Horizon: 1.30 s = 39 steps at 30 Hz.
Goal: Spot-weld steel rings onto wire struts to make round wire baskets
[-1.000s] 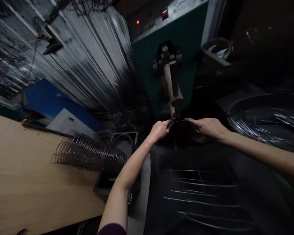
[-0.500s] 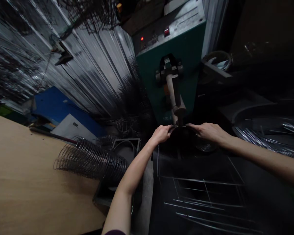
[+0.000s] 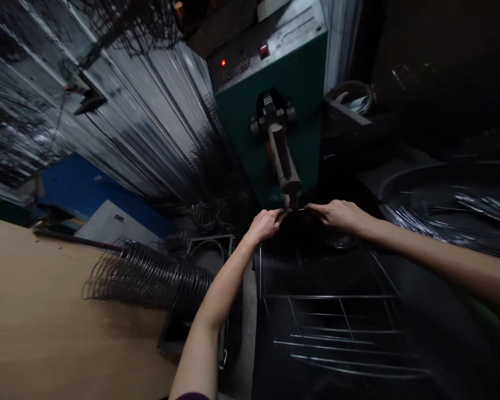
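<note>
Both my hands are at the tip of a spot welder (image 3: 270,105), a green machine with a thick pale electrode arm. My left hand (image 3: 264,225) is closed in a pinch just left of the tip. On the other side, my right hand (image 3: 337,215) pinches too, fingers pointing inward. Between them runs a thin metal wire (image 3: 302,209), gripped at both sides; its full shape is lost in the dark. A wire frame (image 3: 329,297) with crossing rods spreads below my hands, over a dark surface. Whether it joins the held wire I cannot tell.
Many wire rings (image 3: 150,275) hang on a rod beside a wooden board (image 3: 33,300) at left. Shiny wire pieces (image 3: 433,225) lie in a round container at right. A blue box (image 3: 91,183) stands at the back left, and a red light (image 3: 223,62) glows on the welder.
The whole view has shifted, so the welder and my hands appear slightly further left. Both hands keep their pinch at the electrode tip.
</note>
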Available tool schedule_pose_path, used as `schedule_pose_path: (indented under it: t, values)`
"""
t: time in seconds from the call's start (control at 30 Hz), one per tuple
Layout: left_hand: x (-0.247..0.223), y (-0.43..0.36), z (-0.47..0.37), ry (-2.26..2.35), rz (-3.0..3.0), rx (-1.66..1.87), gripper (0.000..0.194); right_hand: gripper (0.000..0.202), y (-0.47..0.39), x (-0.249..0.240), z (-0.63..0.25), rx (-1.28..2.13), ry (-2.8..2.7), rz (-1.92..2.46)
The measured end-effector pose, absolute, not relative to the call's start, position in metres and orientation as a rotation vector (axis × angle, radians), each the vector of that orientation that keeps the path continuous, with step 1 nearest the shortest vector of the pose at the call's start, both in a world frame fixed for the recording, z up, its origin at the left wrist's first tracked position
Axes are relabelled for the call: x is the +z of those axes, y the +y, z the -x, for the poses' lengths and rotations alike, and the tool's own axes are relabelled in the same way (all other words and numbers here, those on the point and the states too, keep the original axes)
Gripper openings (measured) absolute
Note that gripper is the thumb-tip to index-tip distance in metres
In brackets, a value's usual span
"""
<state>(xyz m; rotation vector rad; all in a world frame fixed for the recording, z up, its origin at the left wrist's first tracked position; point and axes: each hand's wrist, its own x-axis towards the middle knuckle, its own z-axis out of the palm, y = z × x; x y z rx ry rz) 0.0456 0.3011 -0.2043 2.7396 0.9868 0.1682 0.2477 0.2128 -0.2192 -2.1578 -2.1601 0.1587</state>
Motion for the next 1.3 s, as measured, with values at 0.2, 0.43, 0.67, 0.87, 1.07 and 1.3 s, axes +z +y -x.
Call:
schedule_pose_path:
  t: [0.2, 0.43, 0.67, 0.87, 1.07, 1.3]
  values:
    - [-0.206, 0.306, -0.041, 0.965, -2.696, 0.230, 0.032, 0.041, 0.218, -0.218, -0.243, 0.154, -2.155, 2.146]
    - [-0.212, 0.306, -0.028, 0.956, -2.690, 0.233, 0.033, 0.048, 0.218, -0.224, -0.253, 0.294, -2.073, 2.113]
    - [-0.211, 0.296, -0.035, 1.040, -2.701, 0.245, 0.031, 0.047, 0.214, -0.229, -0.262, 0.244, -2.030, 2.154]
    - [-0.213, 0.295, -0.042, 0.998, -2.691, 0.264, 0.031, 0.048, 0.212, -0.232, -0.271, 0.256, -2.029, 2.150]
    - [-0.214, 0.296, -0.042, 1.005, -2.704, 0.281, 0.030, 0.047, 0.205, -0.221, -0.265, 0.280, -1.993, 2.184]
    - [-0.213, 0.294, -0.033, 1.075, -2.689, 0.268, 0.031, 0.047, 0.211, -0.221, -0.253, 0.258, -2.007, 2.171]
